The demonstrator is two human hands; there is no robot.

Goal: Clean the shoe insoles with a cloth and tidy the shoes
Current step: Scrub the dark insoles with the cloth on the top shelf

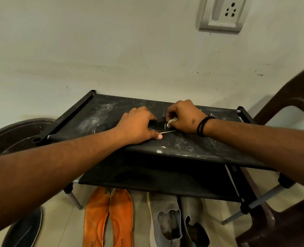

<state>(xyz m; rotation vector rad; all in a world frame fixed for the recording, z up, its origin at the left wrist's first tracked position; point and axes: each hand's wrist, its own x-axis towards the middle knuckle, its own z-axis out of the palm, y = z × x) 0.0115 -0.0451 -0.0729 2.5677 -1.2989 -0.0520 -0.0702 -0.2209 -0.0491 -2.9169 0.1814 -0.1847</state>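
On the dusty top shelf of a black fabric shoe rack [192, 148] lies a dark insole [101, 128], mostly hidden under my hands. My left hand [137, 123] holds the insole down, fingers curled over it and the thumb at its pale edge. My right hand [185, 118] pinches a small white cloth [170, 122] against the insole's other end. Two orange insoles [108, 218] lie side by side on the floor under the rack. A pair of grey shoes [176, 220] stands beside them to the right.
A dark shoe [24, 230] lies on the floor at the lower left. A brown plastic chair [290, 104] stands to the right of the rack, and a dark round tub [14, 134] to its left. The wall behind carries a switch and socket plate [222, 13].
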